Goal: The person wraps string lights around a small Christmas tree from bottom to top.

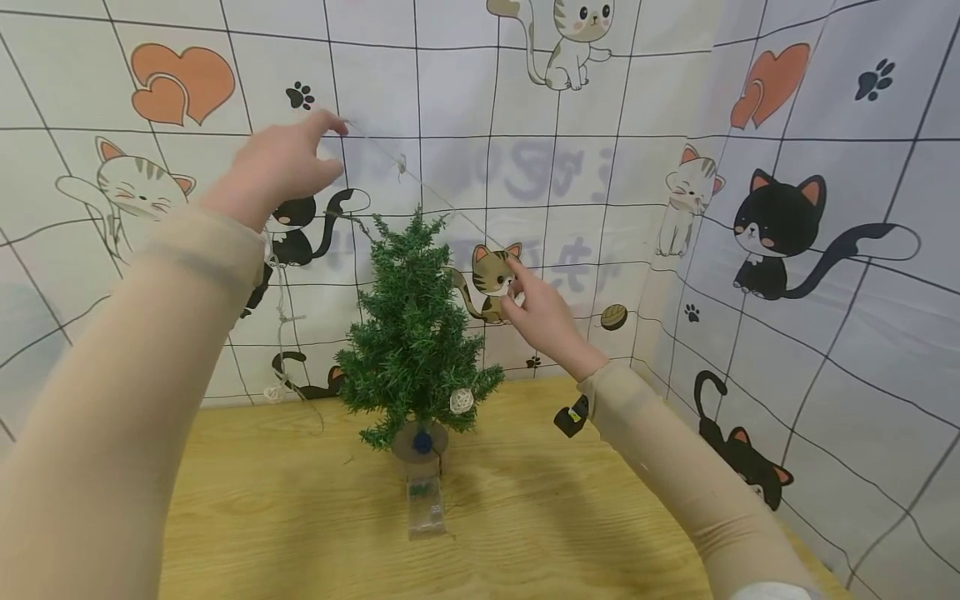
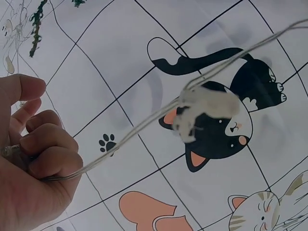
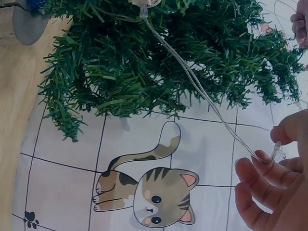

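A small green artificial Christmas tree (image 1: 412, 317) stands upright on the table. My left hand (image 1: 283, 165), raised to its upper left, grips a thin clear string-light wire (image 2: 137, 130) in curled fingers. Below that hand more wire hangs, with a blurred whitish clump (image 2: 209, 103) on it. To the tree's right, my right hand (image 1: 547, 317) pinches the same strand beside a small clear bulb (image 3: 276, 151). Between both hands the strand slants above the treetop, a small bulb (image 1: 402, 163) along it. A white wicker ball (image 1: 461, 401) sits in the tree's lower right branches.
A clear plastic box (image 1: 426, 508) lies on the wooden table (image 1: 300, 517) before the tree's round base (image 1: 408, 442). Loose wire (image 1: 282, 333) hangs at left with another pale ball (image 1: 274, 393). A cat-print cloth (image 1: 450, 83) covers the walls behind and at right.
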Tool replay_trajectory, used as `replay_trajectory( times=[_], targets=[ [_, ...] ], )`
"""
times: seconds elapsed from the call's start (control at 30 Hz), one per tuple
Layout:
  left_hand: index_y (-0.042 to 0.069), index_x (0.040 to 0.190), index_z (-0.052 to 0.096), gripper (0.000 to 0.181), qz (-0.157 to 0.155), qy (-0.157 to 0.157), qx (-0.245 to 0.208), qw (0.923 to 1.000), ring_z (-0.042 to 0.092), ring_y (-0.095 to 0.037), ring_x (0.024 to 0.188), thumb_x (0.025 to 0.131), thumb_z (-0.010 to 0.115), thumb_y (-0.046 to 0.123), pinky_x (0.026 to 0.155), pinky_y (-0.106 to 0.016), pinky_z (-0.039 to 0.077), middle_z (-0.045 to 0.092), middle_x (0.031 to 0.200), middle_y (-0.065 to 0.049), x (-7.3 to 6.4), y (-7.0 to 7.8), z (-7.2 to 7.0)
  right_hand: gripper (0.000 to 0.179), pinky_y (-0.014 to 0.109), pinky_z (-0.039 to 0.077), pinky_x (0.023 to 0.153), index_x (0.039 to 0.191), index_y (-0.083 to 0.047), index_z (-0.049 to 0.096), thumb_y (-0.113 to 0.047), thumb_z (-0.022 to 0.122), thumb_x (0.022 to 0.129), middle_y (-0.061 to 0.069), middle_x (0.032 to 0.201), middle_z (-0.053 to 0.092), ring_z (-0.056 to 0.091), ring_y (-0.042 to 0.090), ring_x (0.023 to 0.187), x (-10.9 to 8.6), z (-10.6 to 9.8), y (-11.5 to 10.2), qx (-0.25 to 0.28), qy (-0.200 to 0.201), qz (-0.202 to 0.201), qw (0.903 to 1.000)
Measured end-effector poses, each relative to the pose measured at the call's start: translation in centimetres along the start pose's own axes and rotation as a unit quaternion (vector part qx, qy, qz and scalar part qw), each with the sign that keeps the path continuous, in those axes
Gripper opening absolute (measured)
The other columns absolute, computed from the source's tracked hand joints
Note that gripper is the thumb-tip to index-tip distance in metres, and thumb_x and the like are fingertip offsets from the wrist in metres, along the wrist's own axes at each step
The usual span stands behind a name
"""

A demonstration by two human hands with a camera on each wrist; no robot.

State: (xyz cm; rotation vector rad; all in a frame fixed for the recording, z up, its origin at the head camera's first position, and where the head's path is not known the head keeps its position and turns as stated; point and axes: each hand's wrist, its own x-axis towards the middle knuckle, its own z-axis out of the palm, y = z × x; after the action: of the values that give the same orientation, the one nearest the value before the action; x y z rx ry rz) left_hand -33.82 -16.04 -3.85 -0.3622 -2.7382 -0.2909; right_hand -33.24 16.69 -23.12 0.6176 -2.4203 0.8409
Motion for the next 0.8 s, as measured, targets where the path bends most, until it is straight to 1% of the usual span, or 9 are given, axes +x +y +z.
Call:
replay_trajectory(
  times=[0.13,0.2,0.23,0.3,0.37,0.4,0.53,0.73,0.8],
  targets=[
    [0.023,0.155,0.021,0.065,-0.003,-0.026,-0.008,0.9996,0.041,-0.032,0.07,0.092,0.038,0.022,0.063,-0.044,0.036,0.045,0.133,-0.027,0.5,0.0,0.8,0.061,0.03,0.034,0.045,0.154,-0.009,0.026,-0.016,0.049,0.097,0.005,0.101,0.062,0.035,0.015,0.046,0.1,0.4,0.7,0.016,-0.014,0.021,0.9996],
    [0.023,0.155,0.021,0.065,-0.015,-0.046,-0.011,0.9988,0.044,-0.036,0.083,0.091,0.035,0.021,0.076,-0.051,0.038,0.04,0.14,-0.027,0.7,-0.1,1.0,0.061,0.03,0.034,0.046,0.153,-0.009,0.026,-0.016,0.049,0.098,0.005,0.101,0.061,0.037,0.016,0.047,0.1,0.6,0.9,0.023,-0.021,0.033,0.9989],
    [0.024,0.155,0.021,0.066,-0.02,-0.053,-0.014,0.9983,0.044,-0.039,0.085,0.09,0.033,0.02,0.078,-0.054,0.037,0.038,0.142,-0.027,0.7,-0.2,1.2,0.06,0.031,0.035,0.046,0.153,-0.009,0.026,-0.017,0.049,0.098,0.005,0.102,0.061,0.037,0.016,0.048,0.1,0.7,1.0,0.026,-0.026,0.038,0.9986],
    [0.024,0.155,0.02,0.067,-0.029,-0.068,-0.019,0.9971,0.043,-0.043,0.096,0.089,0.032,0.018,0.091,-0.065,0.029,0.034,0.145,-0.027,0.8,-0.6,1.6,0.06,0.031,0.035,0.047,0.153,-0.01,0.026,-0.017,0.049,0.098,0.004,0.103,0.061,0.039,0.017,0.049,0.2,1.0,1.2,0.03,-0.036,0.049,0.9977],
    [0.021,0.155,0.021,0.066,-0.032,-0.076,-0.022,0.9964,0.041,-0.044,0.104,0.09,0.032,0.018,0.094,-0.067,0.025,0.032,0.147,-0.028,0.8,-1.2,2.0,0.063,0.031,0.035,0.048,0.154,-0.011,0.025,-0.017,0.051,0.097,0.005,0.103,0.06,0.04,0.017,0.05,0.4,1.5,1.4,0.032,-0.046,0.056,0.9968],
    [0.02,0.155,0.021,0.065,-0.032,-0.078,-0.024,0.9962,0.042,-0.044,0.102,0.091,0.033,0.019,0.093,-0.065,0.027,0.035,0.144,-0.029,0.8,-1.6,2.3,0.065,0.031,0.035,0.049,0.154,-0.011,0.024,-0.017,0.053,0.097,0.005,0.101,0.06,0.042,0.017,0.052,0.5,1.7,1.4,0.034,-0.052,0.058,0.9964],
    [0.014,0.153,0.025,0.06,-0.038,-0.079,-0.013,0.9961,0.043,-0.043,0.103,0.095,0.037,0.024,0.082,-0.055,0.034,0.038,0.142,-0.029,0.7,-3.1,3.3,0.074,0.032,0.036,0.052,0.155,-0.011,0.02,-0.016,0.061,0.094,0.006,0.094,0.057,0.045,0.018,0.057,0.8,2.7,1.8,0.042,-0.074,0.062,0.9945],
    [0.01,0.15,0.029,0.058,-0.06,-0.096,0.01,0.9936,0.037,-0.053,0.12,0.094,0.036,0.026,0.093,-0.064,0.034,0.029,0.149,-0.03,0.8,-5.1,4.9,0.077,0.032,0.036,0.053,0.155,-0.013,0.021,-0.012,0.063,0.091,0.003,0.09,0.058,0.047,0.019,0.059,0.9,4.0,2.3,0.031,-0.093,0.064,0.9931],
    [0.01,0.149,0.031,0.059,-0.066,-0.101,0.012,0.9926,0.037,-0.053,0.12,0.093,0.036,0.026,0.092,-0.064,0.034,0.029,0.149,-0.031,0.6,-5.7,5.5,0.076,0.032,0.037,0.055,0.155,-0.013,0.021,-0.01,0.062,0.091,0.003,0.089,0.058,0.049,0.018,0.061,0.9,4.4,2.4,0.036,-0.102,0.069,0.9917]
  ],
)
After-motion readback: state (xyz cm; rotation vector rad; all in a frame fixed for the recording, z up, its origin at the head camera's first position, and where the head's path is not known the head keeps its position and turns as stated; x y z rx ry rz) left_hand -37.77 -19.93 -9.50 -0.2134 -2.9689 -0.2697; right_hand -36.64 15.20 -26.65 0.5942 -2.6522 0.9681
